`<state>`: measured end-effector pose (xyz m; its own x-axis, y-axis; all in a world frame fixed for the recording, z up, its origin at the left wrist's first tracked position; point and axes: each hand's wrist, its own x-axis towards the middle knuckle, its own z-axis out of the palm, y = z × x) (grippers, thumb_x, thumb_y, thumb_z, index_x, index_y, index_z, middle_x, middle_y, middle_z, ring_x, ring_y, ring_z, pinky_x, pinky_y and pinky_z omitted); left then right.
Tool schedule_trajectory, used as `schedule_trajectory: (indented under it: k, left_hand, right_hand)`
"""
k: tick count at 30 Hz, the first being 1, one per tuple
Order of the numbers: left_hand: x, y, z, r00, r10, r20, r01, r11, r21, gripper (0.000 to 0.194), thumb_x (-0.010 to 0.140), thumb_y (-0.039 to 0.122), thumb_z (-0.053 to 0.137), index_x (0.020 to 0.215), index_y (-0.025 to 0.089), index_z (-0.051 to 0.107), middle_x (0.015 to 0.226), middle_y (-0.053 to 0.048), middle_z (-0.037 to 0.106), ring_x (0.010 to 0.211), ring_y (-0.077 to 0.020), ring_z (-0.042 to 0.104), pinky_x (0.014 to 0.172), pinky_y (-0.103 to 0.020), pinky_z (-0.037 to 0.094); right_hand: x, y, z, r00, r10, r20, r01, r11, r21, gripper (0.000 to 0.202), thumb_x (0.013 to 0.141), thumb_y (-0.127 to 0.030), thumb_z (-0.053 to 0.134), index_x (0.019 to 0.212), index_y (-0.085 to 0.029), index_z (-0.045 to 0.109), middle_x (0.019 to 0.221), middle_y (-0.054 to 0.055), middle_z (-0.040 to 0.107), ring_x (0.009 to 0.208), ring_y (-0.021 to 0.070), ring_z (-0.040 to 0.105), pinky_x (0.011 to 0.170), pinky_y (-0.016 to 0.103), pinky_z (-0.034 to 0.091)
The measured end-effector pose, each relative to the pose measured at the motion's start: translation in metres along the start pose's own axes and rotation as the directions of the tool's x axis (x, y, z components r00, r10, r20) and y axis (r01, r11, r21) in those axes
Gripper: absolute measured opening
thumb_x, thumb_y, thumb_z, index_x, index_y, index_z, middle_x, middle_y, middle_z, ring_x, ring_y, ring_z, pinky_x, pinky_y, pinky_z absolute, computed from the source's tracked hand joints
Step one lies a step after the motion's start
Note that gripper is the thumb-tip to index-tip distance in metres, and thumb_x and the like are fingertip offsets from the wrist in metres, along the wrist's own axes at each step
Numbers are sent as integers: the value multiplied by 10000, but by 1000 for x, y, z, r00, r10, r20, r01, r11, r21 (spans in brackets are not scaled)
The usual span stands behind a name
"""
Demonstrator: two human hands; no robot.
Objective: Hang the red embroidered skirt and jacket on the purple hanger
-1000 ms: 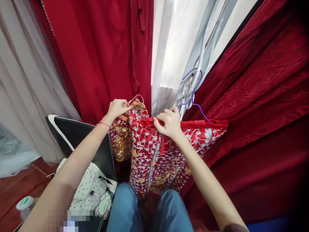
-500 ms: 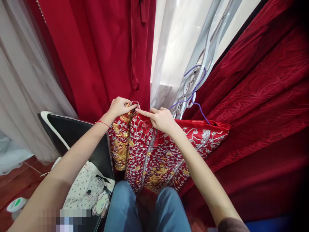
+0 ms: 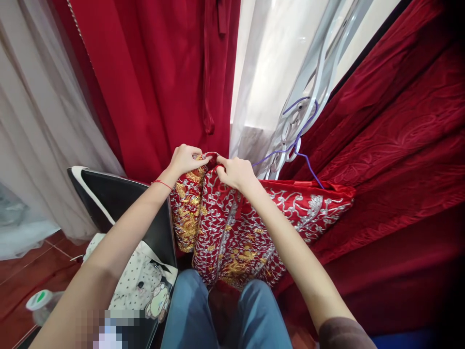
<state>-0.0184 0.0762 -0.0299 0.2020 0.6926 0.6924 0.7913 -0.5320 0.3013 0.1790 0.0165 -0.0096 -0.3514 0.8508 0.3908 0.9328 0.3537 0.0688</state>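
A red embroidered skirt (image 3: 247,242), covered in silver scrolls and gold motifs, hangs in front of my knees. Its right part is on a purple wire hanger (image 3: 314,115). At the top edge, my left hand (image 3: 184,161) is closed in a pinch on the cloth, thumb stretched toward the right. Close beside it, my right hand (image 3: 237,172) grips the same edge with its fingers curled. Between the hands the band bends into a small fold, and the cloth left of it hangs folded over. My fingers partly hide the edge.
The hanger's hook is on a white scrolled metal frame (image 3: 290,131). A black chair (image 3: 119,194) with a dotted cloth bag (image 3: 134,276) stands at left. A jar with a white lid (image 3: 39,299) is on the lower left. Red drapes (image 3: 163,72) and pale curtains (image 3: 32,121) surround me.
My right index finger, stretched along the edge before, is now curled in and that hand grips the band. My left hand keeps its pinch. The whole view has shifted slightly.
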Motion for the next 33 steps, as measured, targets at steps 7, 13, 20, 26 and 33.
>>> schedule_trajectory:
  k: [7, 13, 20, 26, 33]
  left_hand:
    - [-1, 1, 2, 996, 45, 77, -45, 999, 2, 334, 743, 479, 642, 628, 172, 711, 525, -5, 577, 519, -111, 395, 561, -286, 278]
    - [0, 5, 3, 999, 10, 53, -13, 998, 67, 264, 730, 430, 675, 733, 180, 760, 629, -35, 685, 574, -147, 520, 600, -288, 321]
    - [12, 37, 23, 999, 4, 53, -10, 994, 111, 237, 767, 421, 675, 740, 192, 732, 708, -45, 723, 654, -189, 610, 610, -292, 331]
    - [37, 49, 6, 998, -60, 10, 56, 974, 219, 266, 828, 406, 640, 1001, 224, 726, 906, -54, 757, 850, -226, 674, 746, -300, 447]
    - [63, 46, -3, 908, -418, -36, 382, 787, 485, 657, 713, 499, 777, 1170, 42, 658, 1233, -270, 645, 1277, -462, 523, 1017, -545, 413]
  right_hand:
    - [28, -6, 3, 956, 285, -76, -274, 953, 126, 476, 869, -568, 608, 1030, -150, 768, 947, 186, 749, 944, 312, 708, 781, 369, 493]
    - [53, 0, -7, 916, 399, -38, -397, 917, 48, 555, 781, -531, 726, 1102, -78, 731, 1060, 241, 713, 1036, 365, 683, 968, 527, 436]
    - [74, 19, -14, 866, 451, 218, -438, 893, -105, 458, 833, -353, 696, 1206, -88, 698, 1145, 261, 696, 1096, 398, 666, 942, 575, 431]
    - [80, 53, -31, 927, 354, -127, -371, 913, -168, 377, 962, -56, 391, 1231, -95, 653, 1131, 220, 709, 1128, 307, 665, 1029, 481, 392]
    - [57, 62, -42, 981, 151, -122, -175, 958, -227, 441, 1016, -95, 259, 1390, -81, 491, 1126, 253, 701, 1091, 297, 686, 900, 392, 470]
